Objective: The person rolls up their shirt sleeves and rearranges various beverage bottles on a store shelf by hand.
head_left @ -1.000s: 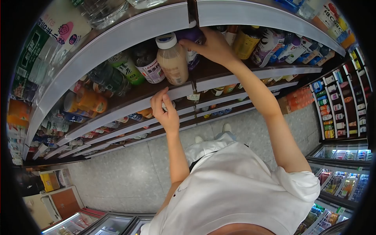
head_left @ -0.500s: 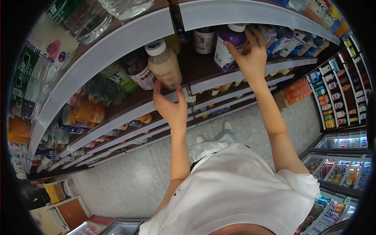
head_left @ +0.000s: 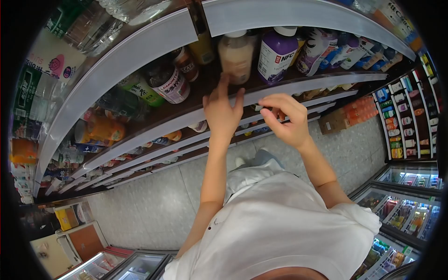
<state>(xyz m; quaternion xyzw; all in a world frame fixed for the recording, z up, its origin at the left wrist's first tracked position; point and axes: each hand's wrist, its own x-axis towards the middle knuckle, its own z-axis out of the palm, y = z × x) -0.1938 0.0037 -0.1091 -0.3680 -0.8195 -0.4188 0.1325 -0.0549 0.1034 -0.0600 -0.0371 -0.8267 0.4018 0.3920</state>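
Observation:
On the shelf stands a beige bottle with a white cap (head_left: 236, 53), slightly blurred. My left hand (head_left: 222, 108) is just in front of its base, fingers spread; a fingertip overlaps the bottle, and I cannot tell whether it touches. Close beside it on the right is a purple NFC juice bottle (head_left: 276, 56), upright with its label facing out. In front of the shelf edge (head_left: 298, 88) hangs my right hand (head_left: 288, 122), thumb and fingers apart and slightly curled, with nothing visible in it. Left of the beige bottle is a dark bottle with a pink and white label (head_left: 171, 86).
A brown-labelled bottle (head_left: 185, 64) and a yellowish bottle (head_left: 202, 48) stand further back. More bottles (head_left: 319, 51) line the shelf to the right. Lower shelves run beneath. Boxes with orange-red bottles (head_left: 359, 111) sit on the floor; glass-door fridges (head_left: 410, 205) are at right.
The beige bottle has moved right along the shelf, beside the purple one, my left hand following. My right hand has let go of the purple bottle and dropped below the shelf edge.

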